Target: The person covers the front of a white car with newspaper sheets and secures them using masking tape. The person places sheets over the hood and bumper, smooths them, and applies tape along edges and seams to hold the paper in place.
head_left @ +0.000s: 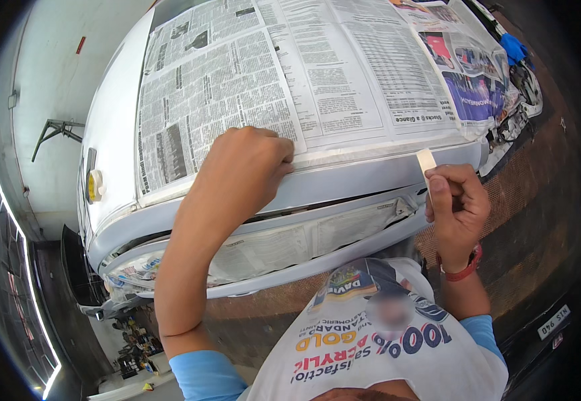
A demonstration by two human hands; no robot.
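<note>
Newspaper sheets (344,73) cover the top of a white vehicle panel (117,127), with a pale taped border along their near edge. My left hand (250,164) is closed and rests on that edge, its fingers curled under. Whatever its fingertips hold, if anything, is hidden. Farther right, my right hand (459,197) pinches a short strip of cream masking tape (427,160) between thumb and fingers. The strip's free end points up beside the bare grey-white body edge (344,175).
Below the edge, more newspaper (304,237) masks a long recess. A tape roll (95,186) sits on the panel at left. Crumpled plastic and paper (517,100) hang at the far right. Tools and bottles (137,347) stand at lower left, near a dark vehicle part (80,274).
</note>
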